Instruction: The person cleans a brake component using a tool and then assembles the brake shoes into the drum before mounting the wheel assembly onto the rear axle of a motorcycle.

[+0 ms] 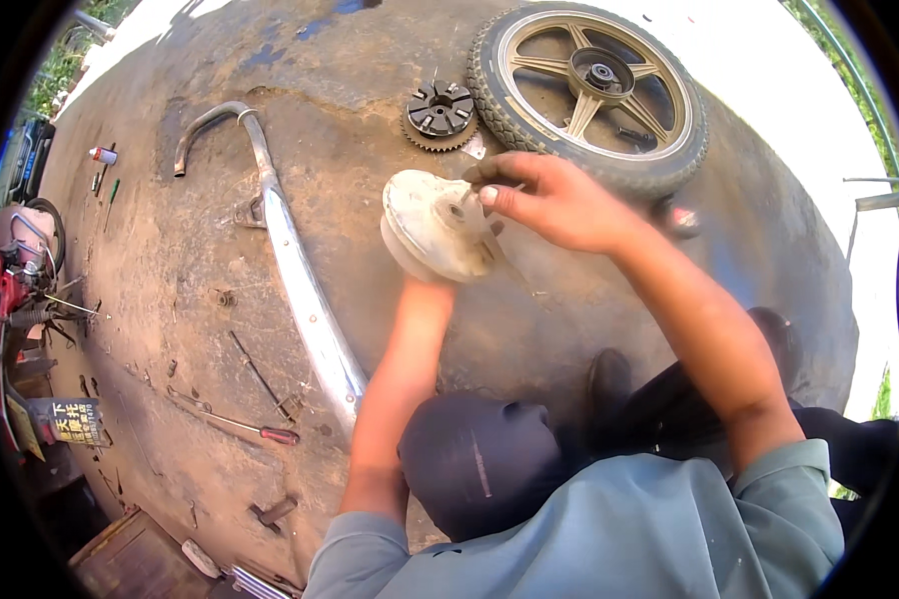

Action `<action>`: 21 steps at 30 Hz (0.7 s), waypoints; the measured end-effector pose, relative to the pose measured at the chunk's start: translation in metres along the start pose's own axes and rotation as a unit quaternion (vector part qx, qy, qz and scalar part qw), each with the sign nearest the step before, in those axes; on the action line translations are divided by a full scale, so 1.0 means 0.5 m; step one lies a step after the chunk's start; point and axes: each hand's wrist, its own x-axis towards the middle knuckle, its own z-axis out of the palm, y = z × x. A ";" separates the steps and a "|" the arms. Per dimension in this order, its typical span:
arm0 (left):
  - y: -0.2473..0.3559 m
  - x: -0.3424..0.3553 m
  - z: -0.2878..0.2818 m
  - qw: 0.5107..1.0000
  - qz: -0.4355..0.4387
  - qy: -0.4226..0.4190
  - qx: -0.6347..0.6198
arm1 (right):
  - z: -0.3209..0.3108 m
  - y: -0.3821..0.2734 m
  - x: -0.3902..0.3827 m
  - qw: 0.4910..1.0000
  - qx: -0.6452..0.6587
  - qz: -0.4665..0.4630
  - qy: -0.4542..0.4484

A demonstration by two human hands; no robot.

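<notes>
A dusty, pale round brake plate [425,225] from a wheel hub is held up over the floor in front of me, tilted on its side. My left forearm reaches up beneath it, and the plate covers my left hand, which holds it from behind. At the plate's right side is my right hand [549,195], thumb and fingers pinched together by the small hole near its rim. Whatever lies between those fingertips is too small and blurred to make out.
A spoked wheel with tyre [589,95] lies at the far right, beside a toothed sprocket hub [440,115]. A chrome exhaust pipe [295,270] stretches along my left. Further left are a screwdriver [270,434], a hammer [273,513] and a red motorcycle [10,280].
</notes>
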 end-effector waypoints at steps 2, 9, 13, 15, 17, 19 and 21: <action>0.058 0.007 0.005 0.992 0.033 0.029 -0.117 | -0.039 -0.081 -0.013 0.993 -0.110 -0.033 0.028; 0.269 0.012 0.067 0.984 0.069 -0.110 -0.123 | 0.013 -0.159 -0.126 0.987 -0.156 -0.029 -0.023; 0.325 0.015 0.103 0.983 0.015 0.001 -0.184 | 0.042 -0.153 -0.143 0.998 -0.024 -0.024 0.054; 0.351 0.032 0.078 0.991 0.046 -0.052 -0.113 | 0.031 -0.141 -0.142 0.994 0.046 -0.046 0.082; 0.386 0.038 0.087 0.988 0.060 -0.079 -0.120 | -0.012 -0.154 -0.144 0.991 0.117 -0.036 0.062; 0.406 0.036 0.117 0.980 0.073 -0.100 -0.156 | -0.042 -0.148 -0.146 0.975 0.220 -0.014 0.024; 0.428 0.025 0.173 0.994 0.112 0.002 -0.011 | -0.060 -0.150 -0.147 0.960 0.280 0.010 0.011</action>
